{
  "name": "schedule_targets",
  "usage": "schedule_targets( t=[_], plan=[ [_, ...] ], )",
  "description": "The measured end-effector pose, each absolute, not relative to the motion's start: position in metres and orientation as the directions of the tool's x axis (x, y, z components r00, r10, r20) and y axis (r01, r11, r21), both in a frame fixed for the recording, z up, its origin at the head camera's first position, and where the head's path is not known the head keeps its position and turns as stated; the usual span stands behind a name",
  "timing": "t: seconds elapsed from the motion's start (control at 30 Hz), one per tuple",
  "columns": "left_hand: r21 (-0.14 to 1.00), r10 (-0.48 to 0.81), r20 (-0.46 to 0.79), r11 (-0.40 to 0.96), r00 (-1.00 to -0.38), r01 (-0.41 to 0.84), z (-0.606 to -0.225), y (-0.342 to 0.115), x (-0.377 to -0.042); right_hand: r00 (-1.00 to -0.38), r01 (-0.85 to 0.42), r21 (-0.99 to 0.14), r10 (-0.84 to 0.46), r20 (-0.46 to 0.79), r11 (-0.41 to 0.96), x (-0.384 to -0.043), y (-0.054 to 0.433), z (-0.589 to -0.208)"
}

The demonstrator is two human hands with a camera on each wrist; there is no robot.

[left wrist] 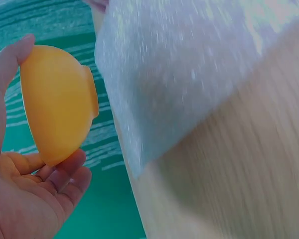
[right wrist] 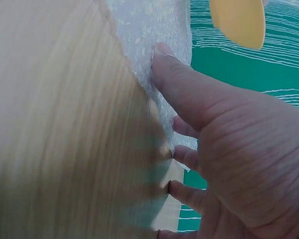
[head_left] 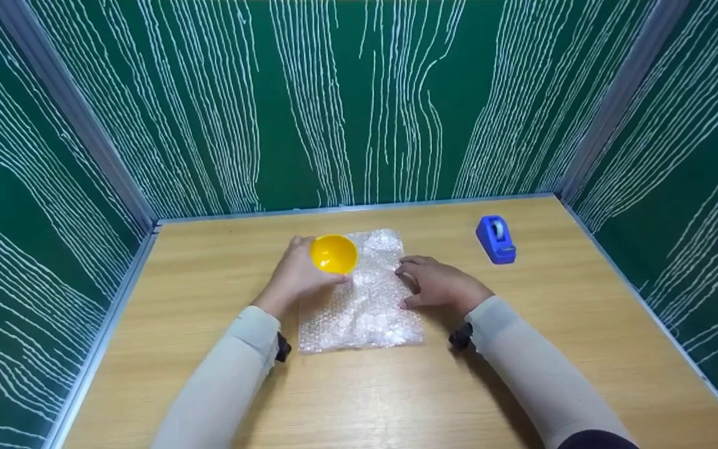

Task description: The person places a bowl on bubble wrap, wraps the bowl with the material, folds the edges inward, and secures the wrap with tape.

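Observation:
In my left hand (head_left: pixel 300 272) is a yellow bowl (head_left: pixel 334 254), held by the rim between thumb and fingers. The left wrist view shows the bowl (left wrist: pixel 60 102) from its side, raised off the table, with its foot facing the bubble wrap. A sheet of clear bubble wrap (head_left: pixel 365 312) lies flat beneath the bowl in the head view. At the sheet's right edge rests my right hand (head_left: pixel 437 284), fingers spread and slightly bent. Its thumb and fingertips touch the bubble wrap (right wrist: pixel 144 30) and the table beside it, gripping nothing.
A blue tape dispenser (head_left: pixel 496 240) stands on the wooden table (head_left: pixel 209 337) at the back right. Green panels (head_left: pixel 371 112) with wavy white lines enclose the back and both sides, joined by grey metal posts (head_left: pixel 75 112).

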State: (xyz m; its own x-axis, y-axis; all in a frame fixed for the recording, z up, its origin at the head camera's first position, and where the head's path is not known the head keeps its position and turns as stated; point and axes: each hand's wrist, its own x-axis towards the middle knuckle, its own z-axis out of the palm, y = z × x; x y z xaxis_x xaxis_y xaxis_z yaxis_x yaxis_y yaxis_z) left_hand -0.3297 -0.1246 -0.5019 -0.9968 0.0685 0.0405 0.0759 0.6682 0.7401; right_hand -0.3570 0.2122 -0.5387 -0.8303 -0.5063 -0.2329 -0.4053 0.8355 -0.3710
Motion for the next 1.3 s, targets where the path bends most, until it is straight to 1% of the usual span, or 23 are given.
schedule_targets(
  t=[0.13,0.33,0.47,0.93,1.13,1.3],
  plan=[
    [0.744,0.098,0.051,0.660,-0.994,0.103,-0.507,-0.109,-0.330,-0.833,-0.408,-0.353,-0.502,-0.234,0.842,-0.357,0.212,-0.540],
    [0.728,0.127,0.027,0.677,-0.992,0.107,-0.514,-0.096,-0.332,-0.842,-0.378,-0.363,-0.480,-0.248,0.852,-0.356,0.210,-0.537],
    [0.710,0.131,0.011,0.697,-0.991,0.100,-0.519,-0.093,-0.332,-0.841,-0.381,-0.368,-0.483,-0.245,0.848,-0.354,0.210,-0.536],
    [0.729,0.180,-0.012,0.675,-0.984,0.114,-0.531,-0.084,-0.331,-0.837,-0.383,-0.364,-0.486,-0.253,0.849,-0.358,0.210,-0.537],
    [0.709,0.208,0.013,0.688,-0.978,0.156,-0.531,-0.086,-0.331,-0.830,-0.400,-0.364,-0.501,-0.244,0.841,-0.360,0.211,-0.540],
    [0.710,0.224,-0.010,0.688,-0.975,0.150,-0.528,-0.088,-0.331,-0.834,-0.379,-0.388,-0.492,-0.249,0.840,-0.360,0.212,-0.541]
  ],
)
